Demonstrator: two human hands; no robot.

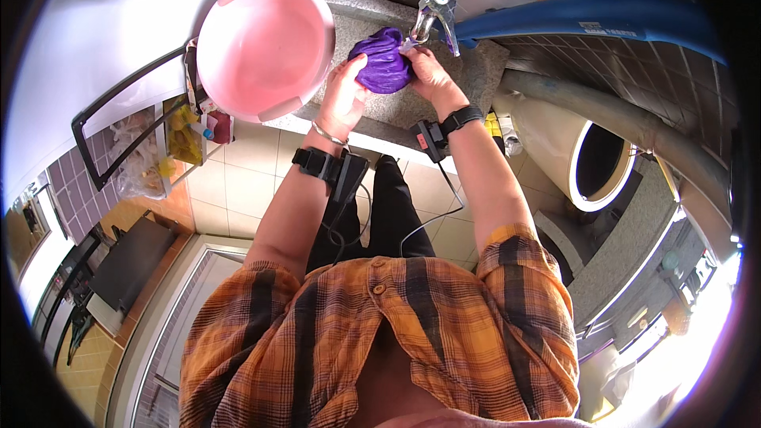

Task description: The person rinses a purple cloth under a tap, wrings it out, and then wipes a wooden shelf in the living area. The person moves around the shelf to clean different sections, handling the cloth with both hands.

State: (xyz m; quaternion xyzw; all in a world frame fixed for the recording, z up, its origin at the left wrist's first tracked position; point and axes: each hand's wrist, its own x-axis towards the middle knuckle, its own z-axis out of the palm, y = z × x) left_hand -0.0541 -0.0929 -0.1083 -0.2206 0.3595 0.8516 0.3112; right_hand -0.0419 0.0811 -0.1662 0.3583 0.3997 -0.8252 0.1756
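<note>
A bunched purple cloth (383, 63) with a wet sheen is between my hands, over the grey stone sink (357, 9). My left hand (346, 91) grips its left side, the thumb lying over the folds. My right hand (428, 73) is closed on its right edge. A small pale bit shows by the right fingertips; I cannot tell whether it is water or a tag. Just above the cloth is the spout of a chrome tap (437, 5). Each wrist wears a black strap with a small cabled box.
A pink basin (265, 47) stands left of the cloth. To the right runs a thick blue pipe (587, 20), with a large cream-coloured jar (563, 143) below it. Yellow packages (184, 133) hang at the left beside a black metal frame (91, 150).
</note>
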